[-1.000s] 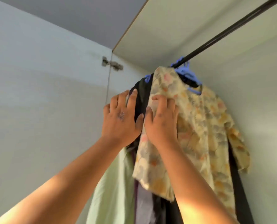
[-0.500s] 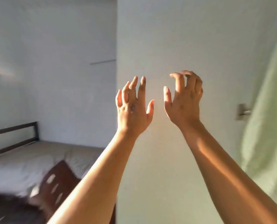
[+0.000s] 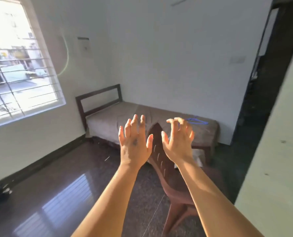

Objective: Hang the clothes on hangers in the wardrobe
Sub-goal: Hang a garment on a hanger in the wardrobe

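Note:
Both my hands are raised in front of me and hold nothing. My left hand (image 3: 134, 142) has its fingers straight and spread. My right hand (image 3: 178, 139) has its fingers loosely curled. Beyond them a blue hanger (image 3: 196, 121) lies on the brown-covered bed (image 3: 115, 117) near its right end. The pale wardrobe door (image 3: 277, 151) fills the right edge. No clothes and no wardrobe rail are in view.
A brown plastic chair (image 3: 169, 171) stands right under my hands, between me and the bed. A barred window (image 3: 21, 65) is on the left wall. Dark glossy floor (image 3: 60, 194) spreads to the left. A dark doorway (image 3: 262, 82) opens at the right.
My view has swung left from the wardrobe's hung clothes to the room with the bed. Both hands have let go of the floral garment and are now raised with nothing in them.

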`<state>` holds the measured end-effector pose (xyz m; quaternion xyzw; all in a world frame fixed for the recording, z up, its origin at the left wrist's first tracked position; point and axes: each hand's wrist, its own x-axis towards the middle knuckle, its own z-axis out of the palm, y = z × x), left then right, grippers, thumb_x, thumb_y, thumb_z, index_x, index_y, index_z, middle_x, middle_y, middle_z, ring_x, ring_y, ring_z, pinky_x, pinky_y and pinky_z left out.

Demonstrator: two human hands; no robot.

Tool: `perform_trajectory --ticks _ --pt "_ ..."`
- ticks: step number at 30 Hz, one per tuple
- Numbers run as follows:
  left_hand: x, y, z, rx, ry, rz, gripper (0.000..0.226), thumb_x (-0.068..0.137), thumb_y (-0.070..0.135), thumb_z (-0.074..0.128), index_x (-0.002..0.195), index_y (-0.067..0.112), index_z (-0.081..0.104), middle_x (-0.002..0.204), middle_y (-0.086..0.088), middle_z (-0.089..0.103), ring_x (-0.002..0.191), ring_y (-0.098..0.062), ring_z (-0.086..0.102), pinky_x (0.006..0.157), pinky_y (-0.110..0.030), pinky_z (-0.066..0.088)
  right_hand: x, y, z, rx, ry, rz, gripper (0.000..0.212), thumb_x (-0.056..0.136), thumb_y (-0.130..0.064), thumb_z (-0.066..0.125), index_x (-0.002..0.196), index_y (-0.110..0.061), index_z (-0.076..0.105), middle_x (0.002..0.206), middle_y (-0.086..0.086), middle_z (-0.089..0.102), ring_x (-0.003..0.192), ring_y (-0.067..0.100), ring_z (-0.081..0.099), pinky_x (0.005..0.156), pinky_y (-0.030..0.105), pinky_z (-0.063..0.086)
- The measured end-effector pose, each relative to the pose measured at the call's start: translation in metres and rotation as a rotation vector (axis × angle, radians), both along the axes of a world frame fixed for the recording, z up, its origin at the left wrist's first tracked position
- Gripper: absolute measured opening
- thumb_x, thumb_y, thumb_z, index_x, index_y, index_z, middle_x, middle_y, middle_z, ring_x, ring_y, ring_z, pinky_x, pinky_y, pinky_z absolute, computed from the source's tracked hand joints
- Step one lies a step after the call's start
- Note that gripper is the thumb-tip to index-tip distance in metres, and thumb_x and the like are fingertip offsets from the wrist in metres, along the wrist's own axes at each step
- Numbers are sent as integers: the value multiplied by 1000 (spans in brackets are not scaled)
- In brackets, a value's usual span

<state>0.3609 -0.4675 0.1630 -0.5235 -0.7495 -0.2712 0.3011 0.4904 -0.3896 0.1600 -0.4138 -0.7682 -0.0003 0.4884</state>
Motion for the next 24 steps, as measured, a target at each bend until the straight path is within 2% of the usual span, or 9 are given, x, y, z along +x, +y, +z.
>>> perform_trajectory --ticks 4,7,12,16,19,24 --pt "-69 18 -28 -58 -8 20 65 91 46 50 146 15 35 148 -10 38 135 -28 36 113 -49 24 -65 22 -40 -155 -5 58 39 85 -33 60 121 -28 47 131 -1 41 122 20 33 100 51 35" --pt "-110 47 -51 -87 -76 24 66 91 45 51 148 17 33 149 -9 36 136 -27 35 114 -48 24 -108 55 -68 -203 -31 76 38 84 -33 60 120 -30 46 129 -3 41 121 20 38 97 49 37" --pt "-184 117 -92 -203 -79 4 71 87 43 59 145 15 32 146 -11 40 133 -30 40 110 -53 30 -183 129 -109 -336 -94 68 40 82 -32 63 118 -30 47 127 -4 42 120 21 38 94 47 39" --pt "-248 179 -93 -270 -74 -15 64 91 46 45 146 15 34 147 -9 39 132 -29 40 110 -52 28 -244 190 -118 -296 -166 99 39 81 -30 63 116 -26 48 124 -3 45 114 20 38 90 46 42" --pt "-289 229 -97 -315 -118 -23 66 90 49 34 145 14 37 145 -10 42 131 -29 41 110 -51 30 -297 238 -116 -325 -208 106 38 83 -32 62 118 -25 50 125 -1 46 116 21 40 93 43 41" --pt "-339 309 -122 -344 -222 -85 65 90 49 34 144 14 35 144 -14 43 131 -31 39 109 -50 32 -361 308 -127 -399 -223 119 40 84 -31 59 122 -25 48 129 1 42 120 22 39 97 41 38"
